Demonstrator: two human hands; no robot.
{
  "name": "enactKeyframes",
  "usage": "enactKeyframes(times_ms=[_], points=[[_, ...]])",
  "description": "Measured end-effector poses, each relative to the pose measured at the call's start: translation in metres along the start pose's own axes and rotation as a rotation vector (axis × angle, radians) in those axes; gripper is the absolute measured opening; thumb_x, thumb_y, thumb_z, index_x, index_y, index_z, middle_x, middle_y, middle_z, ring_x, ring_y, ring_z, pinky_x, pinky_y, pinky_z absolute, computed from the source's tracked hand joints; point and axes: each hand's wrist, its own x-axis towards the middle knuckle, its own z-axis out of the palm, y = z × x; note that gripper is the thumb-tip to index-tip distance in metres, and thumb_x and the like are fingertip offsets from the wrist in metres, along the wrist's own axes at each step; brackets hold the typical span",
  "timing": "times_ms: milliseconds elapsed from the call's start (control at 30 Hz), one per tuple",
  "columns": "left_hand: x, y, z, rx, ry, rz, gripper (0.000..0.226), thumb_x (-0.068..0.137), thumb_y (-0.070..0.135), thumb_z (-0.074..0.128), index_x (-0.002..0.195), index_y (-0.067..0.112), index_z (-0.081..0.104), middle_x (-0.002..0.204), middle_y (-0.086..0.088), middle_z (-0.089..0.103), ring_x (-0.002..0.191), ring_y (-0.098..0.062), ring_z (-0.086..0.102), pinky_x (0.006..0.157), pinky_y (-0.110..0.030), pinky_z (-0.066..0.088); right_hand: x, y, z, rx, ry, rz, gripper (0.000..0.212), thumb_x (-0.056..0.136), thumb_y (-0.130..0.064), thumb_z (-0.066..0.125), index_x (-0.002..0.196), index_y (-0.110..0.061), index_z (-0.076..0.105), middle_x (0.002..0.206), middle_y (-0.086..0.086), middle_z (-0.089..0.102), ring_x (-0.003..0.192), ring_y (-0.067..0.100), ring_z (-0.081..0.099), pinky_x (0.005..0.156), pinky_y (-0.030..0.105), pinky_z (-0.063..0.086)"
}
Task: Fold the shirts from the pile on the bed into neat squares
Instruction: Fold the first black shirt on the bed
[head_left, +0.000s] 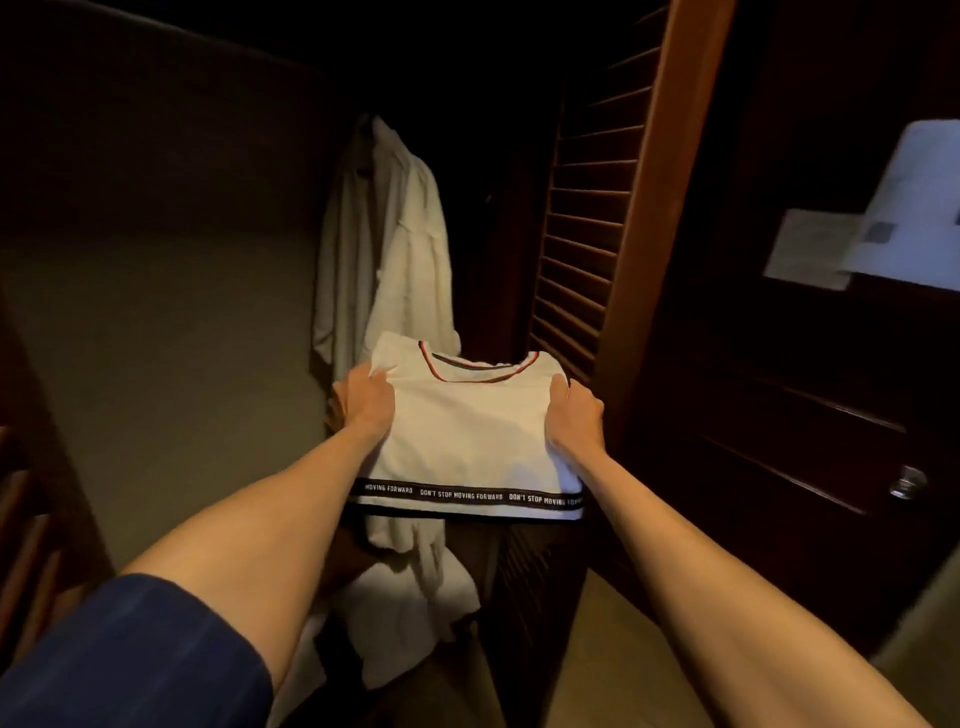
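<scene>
Shirt held out, folded

Head view: you hold the folded white shirt (467, 431) out in front of you, level, collar away from you and its black lettered hem nearest. Your left hand (363, 402) grips its left edge, your right hand (574, 415) its right, thumbs on top. Beyond it hangs a white robe (395, 234), beside a louvred door (587, 218).

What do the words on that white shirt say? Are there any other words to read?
"MOVING FORWARD DON'T STOP MOVING FORWARD DON'T STOP MOVING FORW": repeating on the black band along the near edge of the folded white shirt; both ends are cut off.
White papers on the dark door at right: printing too blurred to read.
</scene>
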Motion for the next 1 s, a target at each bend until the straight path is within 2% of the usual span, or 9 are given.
enactKeyframes(times_ms=[67,233,333,467,633,767,867,933,1000], points=[[0.030,-0.013,-0.015,0.058,0.099,-0.032,0.029,0.099,0.021,0.042,0.108,0.008,0.066,0.120,-0.021,0.061,0.113,-0.040,0.053,0.082,-0.035,0.036,0.027,-0.018,0.039,0.037,-0.074,-0.033,0.048,0.103,-0.037,0.028,0.096,-0.002,0.061,0.107,0.021,0.062,0.096,0.034,0.054,0.078,0.036,0.035],[0.093,-0.056,-0.064,0.162,0.305,-0.118,0.030,0.102,0.031,0.040,0.110,0.016,0.065,0.113,-0.011,0.064,0.103,-0.034,0.059,0.082,-0.038,0.043,0.077,-0.070,0.144,0.097,-0.249,-0.165,0.051,0.104,-0.035,0.029,0.099,0.001,0.064,0.107,0.024,0.065,0.104,0.039,0.058,0.085,0.039,0.041],[0.125,-0.088,-0.086,0.160,0.403,-0.172,0.030,0.103,0.032,0.041,0.114,0.017,0.064,0.110,-0.007,0.063,0.106,-0.031,0.060,0.082,-0.038,0.044,0.095,-0.094,0.208,0.116,-0.348,-0.247,0.046,0.104,-0.032,0.030,0.096,0.000,0.063,0.106,0.025,0.065,0.103,0.039,0.058,0.080,0.036,0.037],[0.162,-0.133,-0.093,0.257,0.503,-0.282,0.034,0.104,0.034,0.041,0.124,0.018,0.063,0.123,-0.013,0.062,0.115,-0.037,0.057,0.090,-0.042,0.043,0.121,-0.101,0.293,0.119,-0.464,-0.290,0.047,0.105,-0.031,0.030,0.105,0.001,0.063,0.113,0.028,0.064,0.109,0.042,0.057,0.084,0.038,0.040],[0.202,-0.190,-0.083,0.309,0.548,-0.396,0.036,0.104,0.041,0.041,0.126,0.021,0.061,0.124,-0.014,0.062,0.118,-0.038,0.057,0.100,-0.053,0.047,0.149,-0.085,0.396,0.089,-0.595,-0.303,0.050,0.107,-0.030,0.032,0.109,0.009,0.064,0.114,0.034,0.063,0.110,0.044,0.057,0.087,0.040,0.040],[0.228,-0.260,-0.074,0.345,0.535,-0.530,0.035,0.104,0.039,0.041,0.123,0.019,0.062,0.124,-0.015,0.062,0.115,-0.039,0.058,0.096,-0.048,0.048,0.146,-0.057,0.473,0.075,-0.682,-0.314,0.047,0.107,-0.030,0.034,0.112,0.004,0.065,0.112,0.030,0.065,0.109,0.044,0.059,0.089,0.041,0.042],[0.225,-0.332,-0.055,0.355,0.519,-0.654,0.037,0.103,0.039,0.041,0.126,0.017,0.060,0.128,-0.019,0.059,0.117,-0.042,0.055,0.094,-0.047,0.044,0.132,-0.022,0.530,0.056,-0.772,-0.319,0.043,0.106,-0.033,0.034,0.107,-0.002,0.065,0.105,0.022,0.068,0.105,0.037,0.060,0.084,0.034,0.040],[0.218,-0.379,-0.046,0.357,0.480,-0.712,0.038,0.103,0.040,0.041,0.127,0.016,0.058,0.131,-0.020,0.056,0.121,-0.043,0.051,0.098,-0.047,0.041,0.117,0.009,0.566,-0.018,-0.843,-0.299,0.048,0.106,-0.043,0.029,0.103,-0.009,0.063,0.099,0.016,0.066,0.100,0.034,0.060,0.083,0.034,0.040],[0.216,-0.432,-0.037,0.382,0.399,-0.794,0.039,0.103,0.043,0.042,0.130,0.019,0.056,0.134,-0.017,0.054,0.125,-0.041,0.049,0.101,-0.047,0.040,0.105,0.061,0.625,-0.119,-0.900,-0.327,0.065,0.098,-0.065,0.013,0.111,-0.021,0.060,0.098,0.010,0.068,0.093,0.034,0.062,0.090,0.042,0.048]])
